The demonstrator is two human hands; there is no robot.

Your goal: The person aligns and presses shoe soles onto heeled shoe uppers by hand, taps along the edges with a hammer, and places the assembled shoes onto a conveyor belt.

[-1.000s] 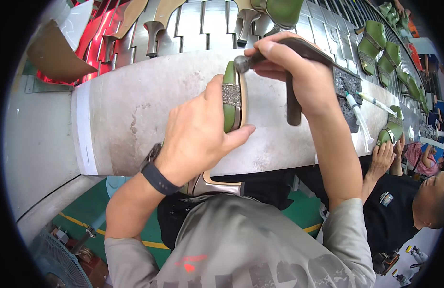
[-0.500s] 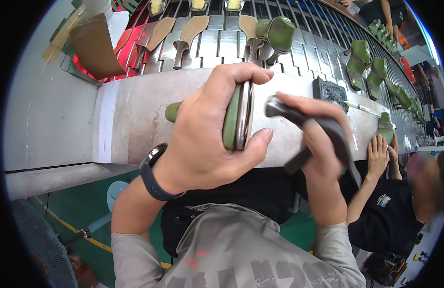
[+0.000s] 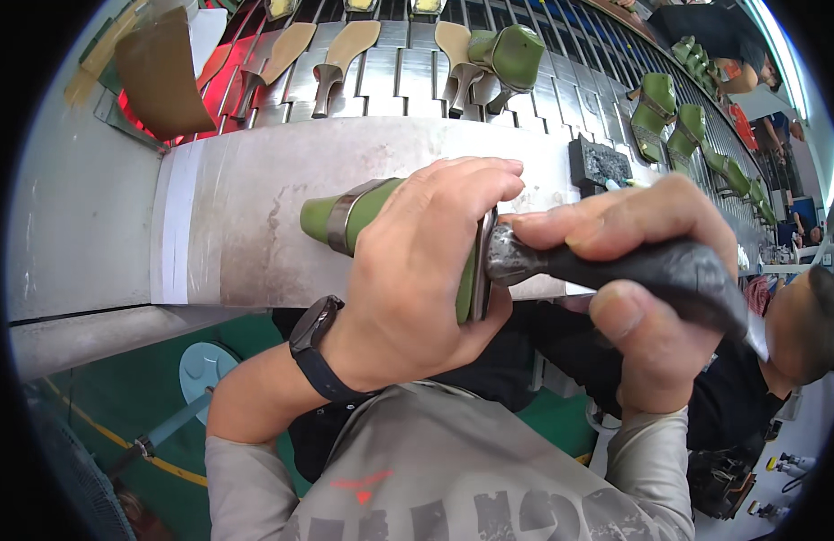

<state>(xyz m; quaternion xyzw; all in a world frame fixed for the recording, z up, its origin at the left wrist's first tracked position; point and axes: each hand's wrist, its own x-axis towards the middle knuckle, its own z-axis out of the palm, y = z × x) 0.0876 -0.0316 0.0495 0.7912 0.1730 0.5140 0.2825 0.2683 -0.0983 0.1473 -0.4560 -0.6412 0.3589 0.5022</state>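
Note:
My left hand (image 3: 426,261) is wrapped over a green shoe (image 3: 381,212) with a metallic band, just above the pale bench. The shoe's narrow end points left, and its sole side faces right; much of it is hidden under my palm and fingers. In my right hand (image 3: 660,270) is a dark hammer (image 3: 651,275), gripped close to its head. The hammer's rounded metal face meets the sole side of the shoe beside my left fingers. I cannot tell how hard it presses.
Beyond the bench (image 3: 255,180) runs a slatted metal conveyor (image 3: 390,72) carrying tan heeled soles (image 3: 349,50) and green shoes (image 3: 511,59). A dark block (image 3: 600,162) sits at the bench's back right. A person in black (image 3: 732,406) is close on my right. A brown panel (image 3: 160,81) stands at left.
The hammer has moved from right of the shoe to its sole side. My left hand has turned the shoe slightly, and more of its green body and band shows at left.

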